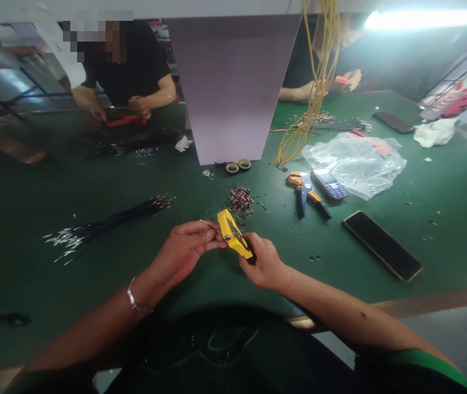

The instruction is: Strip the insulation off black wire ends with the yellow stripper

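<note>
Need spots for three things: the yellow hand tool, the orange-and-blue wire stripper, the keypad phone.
yellow hand tool [228,226], head view, point on its yellow body above the right hand
orange-and-blue wire stripper [301,201], head view, point on its blue grip
keypad phone [334,189], head view, point on its keypad

Tilted yellow wire stripper [232,234], thin wire [206,222]

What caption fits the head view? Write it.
Left hand holds a wire to the yellow tool in the right hand.

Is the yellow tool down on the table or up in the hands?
Up in the hands: the yellow hand tool is gripped at its lower end by the right hand.
</note>
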Demonstrator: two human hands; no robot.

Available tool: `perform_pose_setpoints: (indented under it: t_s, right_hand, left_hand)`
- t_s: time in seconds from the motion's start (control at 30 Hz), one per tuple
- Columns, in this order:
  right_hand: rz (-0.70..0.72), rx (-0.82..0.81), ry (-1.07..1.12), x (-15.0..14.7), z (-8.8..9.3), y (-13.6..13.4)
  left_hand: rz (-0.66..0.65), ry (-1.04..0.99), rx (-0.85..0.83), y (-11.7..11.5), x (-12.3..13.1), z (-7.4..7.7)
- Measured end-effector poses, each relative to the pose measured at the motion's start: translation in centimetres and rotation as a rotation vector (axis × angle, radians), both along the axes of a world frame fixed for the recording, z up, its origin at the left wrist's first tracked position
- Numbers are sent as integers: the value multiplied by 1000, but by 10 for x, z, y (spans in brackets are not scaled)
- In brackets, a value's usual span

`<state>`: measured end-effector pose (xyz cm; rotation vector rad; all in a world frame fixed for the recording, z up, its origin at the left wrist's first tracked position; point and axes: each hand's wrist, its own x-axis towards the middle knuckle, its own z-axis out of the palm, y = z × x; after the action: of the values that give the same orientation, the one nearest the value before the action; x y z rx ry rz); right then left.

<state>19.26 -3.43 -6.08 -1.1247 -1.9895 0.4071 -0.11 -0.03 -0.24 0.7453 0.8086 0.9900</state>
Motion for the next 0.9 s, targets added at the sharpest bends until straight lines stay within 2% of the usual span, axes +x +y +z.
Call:
perform_pose_setpoints:
  t_s: [0.3, 0.67, 0.77, 0.9]
  right_hand:
    - [-31, -42, 42, -3, -9, 7]
    - [-88, -276, 156, -3, -12, 17]
    - [-53, -462, 285, -1, -7, 20]
    - [35, -758, 590, 4, 1, 23]
  left_hand:
    - [-3, 38, 15, 5, 0, -5]
    - [18, 66, -22, 9, 2, -9]
    - [19, 65, -34, 10, 0, -8]
    - [25, 78, -27, 9, 1, -11]
